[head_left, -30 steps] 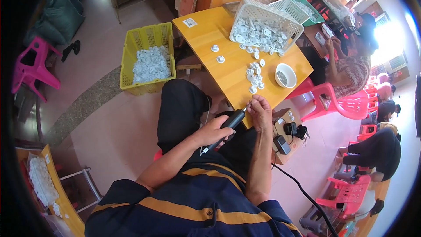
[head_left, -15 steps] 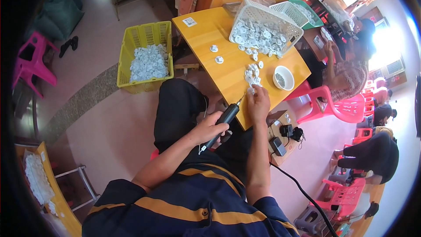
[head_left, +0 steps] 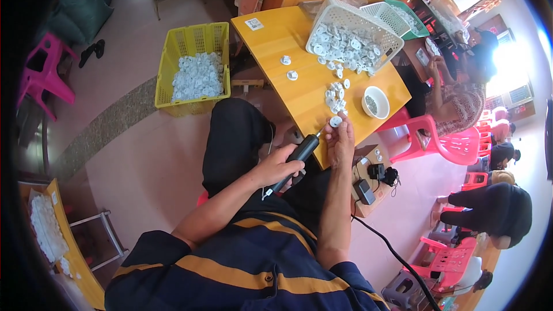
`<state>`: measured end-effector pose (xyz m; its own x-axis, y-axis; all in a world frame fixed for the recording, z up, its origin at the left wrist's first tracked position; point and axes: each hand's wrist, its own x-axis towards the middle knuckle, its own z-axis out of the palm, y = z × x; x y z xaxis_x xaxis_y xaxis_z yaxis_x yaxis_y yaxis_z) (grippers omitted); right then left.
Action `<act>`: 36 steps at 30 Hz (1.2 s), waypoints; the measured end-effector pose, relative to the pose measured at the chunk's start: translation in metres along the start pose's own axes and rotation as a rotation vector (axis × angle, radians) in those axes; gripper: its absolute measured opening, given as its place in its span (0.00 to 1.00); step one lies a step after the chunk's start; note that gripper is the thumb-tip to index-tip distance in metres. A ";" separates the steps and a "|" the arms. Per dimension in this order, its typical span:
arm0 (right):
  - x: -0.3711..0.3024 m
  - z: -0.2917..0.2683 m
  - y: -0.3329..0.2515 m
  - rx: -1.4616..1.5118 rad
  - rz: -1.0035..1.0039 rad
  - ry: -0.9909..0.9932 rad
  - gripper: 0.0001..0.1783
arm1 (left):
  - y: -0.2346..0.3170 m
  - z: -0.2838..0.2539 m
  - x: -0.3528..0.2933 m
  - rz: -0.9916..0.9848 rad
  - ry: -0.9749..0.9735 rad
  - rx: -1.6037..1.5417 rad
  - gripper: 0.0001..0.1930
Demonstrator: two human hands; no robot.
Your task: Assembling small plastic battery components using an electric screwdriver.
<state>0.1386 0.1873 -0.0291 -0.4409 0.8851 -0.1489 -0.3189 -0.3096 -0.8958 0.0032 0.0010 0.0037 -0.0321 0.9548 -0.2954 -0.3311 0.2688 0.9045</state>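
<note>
At frame centre, gripping black electric screwdriver (head_left: 303, 147) in left hand (head_left: 278, 167), pinching white plastic disc (head_left: 334, 121) in right hand (head_left: 340, 143); could jab fingertips (head_left: 344, 127) through a slipping bit (head_left: 319, 133).

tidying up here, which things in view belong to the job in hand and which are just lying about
Belong to the work:
- black driver, in the left hand
- white round piece, in the right hand
- loose white pieces
- white bowl
- white basket
- yellow crate

Seemingly just lying about:
- pink stool
- dark footwear
- green sack
</note>
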 end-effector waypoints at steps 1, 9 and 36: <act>0.000 0.000 0.000 0.002 0.008 -0.035 0.21 | 0.001 0.000 0.000 0.002 -0.007 -0.004 0.13; -0.003 0.004 -0.002 -0.045 0.060 -0.067 0.21 | 0.005 0.001 -0.004 -0.020 -0.006 -0.012 0.13; -0.006 0.005 0.001 -0.167 -0.015 -0.093 0.16 | 0.004 0.000 -0.002 -0.073 -0.016 0.003 0.11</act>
<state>0.1366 0.1799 -0.0274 -0.5155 0.8507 -0.1025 -0.1861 -0.2279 -0.9557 0.0018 -0.0001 0.0079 0.0069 0.9345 -0.3558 -0.3291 0.3381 0.8817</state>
